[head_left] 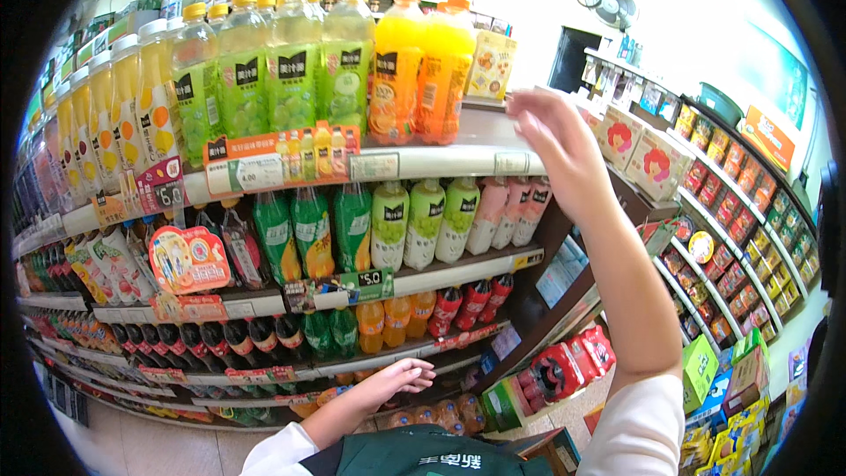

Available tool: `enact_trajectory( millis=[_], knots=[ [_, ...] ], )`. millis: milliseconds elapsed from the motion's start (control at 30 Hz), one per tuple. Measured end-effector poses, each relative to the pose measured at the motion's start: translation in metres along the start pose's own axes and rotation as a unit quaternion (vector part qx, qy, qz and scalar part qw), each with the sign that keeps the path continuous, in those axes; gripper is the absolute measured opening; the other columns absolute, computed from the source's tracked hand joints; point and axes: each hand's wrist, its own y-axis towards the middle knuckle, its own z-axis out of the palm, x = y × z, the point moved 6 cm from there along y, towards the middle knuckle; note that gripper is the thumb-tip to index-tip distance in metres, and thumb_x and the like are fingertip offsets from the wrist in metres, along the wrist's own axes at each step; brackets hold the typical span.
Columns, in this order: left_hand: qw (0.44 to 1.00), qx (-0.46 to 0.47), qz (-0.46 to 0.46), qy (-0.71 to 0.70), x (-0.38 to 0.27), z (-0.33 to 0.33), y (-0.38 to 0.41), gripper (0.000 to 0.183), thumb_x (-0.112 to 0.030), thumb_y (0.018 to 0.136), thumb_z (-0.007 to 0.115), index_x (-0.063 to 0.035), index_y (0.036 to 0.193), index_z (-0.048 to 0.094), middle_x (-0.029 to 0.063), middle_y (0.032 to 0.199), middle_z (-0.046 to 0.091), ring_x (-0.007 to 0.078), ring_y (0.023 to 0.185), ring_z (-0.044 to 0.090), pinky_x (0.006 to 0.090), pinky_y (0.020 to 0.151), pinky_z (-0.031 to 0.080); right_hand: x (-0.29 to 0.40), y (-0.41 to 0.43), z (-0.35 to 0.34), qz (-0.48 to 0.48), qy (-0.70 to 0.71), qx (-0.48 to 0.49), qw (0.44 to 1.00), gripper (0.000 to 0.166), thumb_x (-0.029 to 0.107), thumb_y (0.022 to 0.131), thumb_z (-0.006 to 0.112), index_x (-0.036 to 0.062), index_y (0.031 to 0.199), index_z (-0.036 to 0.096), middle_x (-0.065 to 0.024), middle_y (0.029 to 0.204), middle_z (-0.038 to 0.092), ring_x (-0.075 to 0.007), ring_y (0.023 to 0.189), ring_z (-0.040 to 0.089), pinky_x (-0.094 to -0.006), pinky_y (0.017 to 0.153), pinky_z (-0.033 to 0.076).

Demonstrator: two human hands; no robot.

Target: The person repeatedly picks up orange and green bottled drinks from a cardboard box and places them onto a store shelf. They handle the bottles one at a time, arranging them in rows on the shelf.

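Raised over the right end of the top shelf, my right hand (547, 129) has its fingers loosely apart and holds nothing; it is slightly blurred. Just left of it stand orange juice bottles (444, 73) with orange caps. Further left are green-labelled grape drink bottles (291, 73) with yellow caps, then slim yellow drink bottles (125, 106) with white caps. My left hand (398, 378) hangs low, palm inward and empty, in front of the lower shelves. Orange soda bottles (396, 318) stand on the shelf above it.
A price-tagged shelf edge (456, 164) runs below the top bottles. White-and-green bottles (423, 221) fill the second shelf. Red shrink-wrapped drink packs (562, 370) lie low at the right. Boxes with a red-haired figure (654, 162) stand beyond my right forearm, near curved shelves of packaged goods (733, 192).
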Motion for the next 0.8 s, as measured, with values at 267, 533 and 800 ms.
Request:
enact_trajectory(
  millis=[267,533,800],
  knots=[
    [0.994,-0.098,0.006,-0.038,-0.014,-0.044,-0.043,0.036,-0.026,0.097,0.035,-0.0014,0.122,0.04,0.0123,0.119,0.05,0.0187,0.107,0.051,0.0306,0.091,0.04,-0.075,0.166,0.017,0.091,-0.101,-0.177,0.975,0.057,0.042,0.077,0.062,-0.0006,0.113,0.052,-0.0119,0.102,0.059,-0.018,0.09,0.056,-0.0287,0.077,0.044],
    [0.991,-0.13,0.014,-0.032,-0.012,-0.073,-0.057,0.036,-0.027,0.096,0.033,-0.0017,0.122,0.04,0.0136,0.118,0.051,0.0206,0.107,0.051,0.0341,0.092,0.04,-0.071,0.166,0.031,0.124,0.016,-0.183,0.975,0.046,0.034,0.076,0.061,0.0038,0.109,0.055,-0.0102,0.098,0.06,-0.0169,0.086,0.055,-0.0295,0.077,0.042],
    [0.997,-0.069,0.036,-0.011,-0.032,-0.062,-0.034,0.038,-0.027,0.095,0.038,-0.0026,0.124,0.039,0.0108,0.118,0.051,0.0177,0.108,0.051,0.0298,0.091,0.039,-0.048,0.127,0.017,0.093,0.079,-0.21,0.97,0.032,0.022,0.084,0.052,0.0022,0.107,0.046,-0.01,0.097,0.056,-0.0154,0.091,0.051,-0.0271,0.085,0.038]
  ],
)
